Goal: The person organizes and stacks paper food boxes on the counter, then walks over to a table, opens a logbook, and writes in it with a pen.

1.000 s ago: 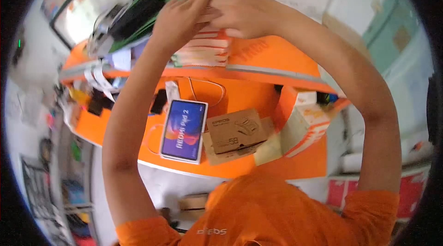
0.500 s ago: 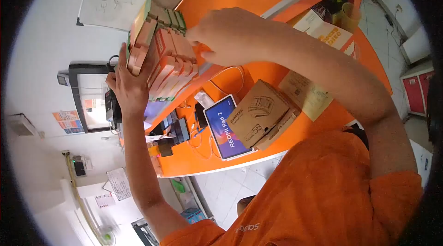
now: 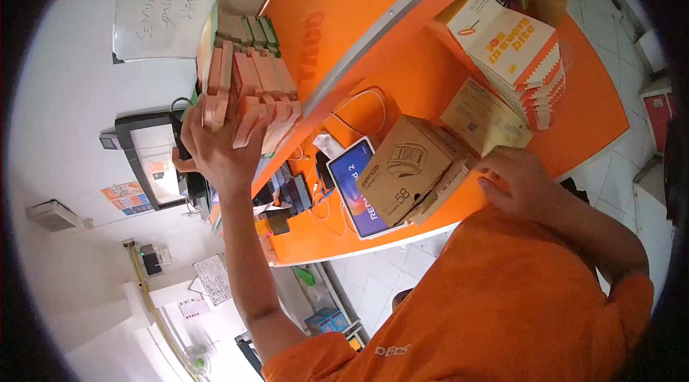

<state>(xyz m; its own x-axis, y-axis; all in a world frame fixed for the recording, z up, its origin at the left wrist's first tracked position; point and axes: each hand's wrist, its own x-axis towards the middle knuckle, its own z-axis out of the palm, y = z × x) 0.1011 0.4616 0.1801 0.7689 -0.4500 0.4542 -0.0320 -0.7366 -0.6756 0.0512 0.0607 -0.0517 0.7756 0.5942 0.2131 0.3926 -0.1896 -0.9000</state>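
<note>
My left hand (image 3: 222, 149) is at the lower end of a stack of small pink and green boxes (image 3: 269, 73), its thumb and fingers closed around the end of a slim pink box (image 3: 216, 110). Part of the thumb is hidden among the boxes. My right hand (image 3: 513, 177) is beside the right edge of a brown cardboard box (image 3: 409, 170) marked EPPOS and 58, its fingers loosely bent and apart. Nothing shows in it. Under the cardboard box's left side lies a tablet box (image 3: 357, 192) with a blue and purple front.
On the orange desk (image 3: 574, 116) lie a yellowish printed paper (image 3: 484, 113) and white-orange food cartons (image 3: 502, 45). A raised ledge with a metal edge (image 3: 387, 20) crosses it. White cables, dark devices (image 3: 287, 192) and a monitor (image 3: 151, 159) are at the left.
My right hand has left the box stack and come down right to the cardboard box. My left hand stays at the stack. The view has shifted, showing more of the food cartons.
</note>
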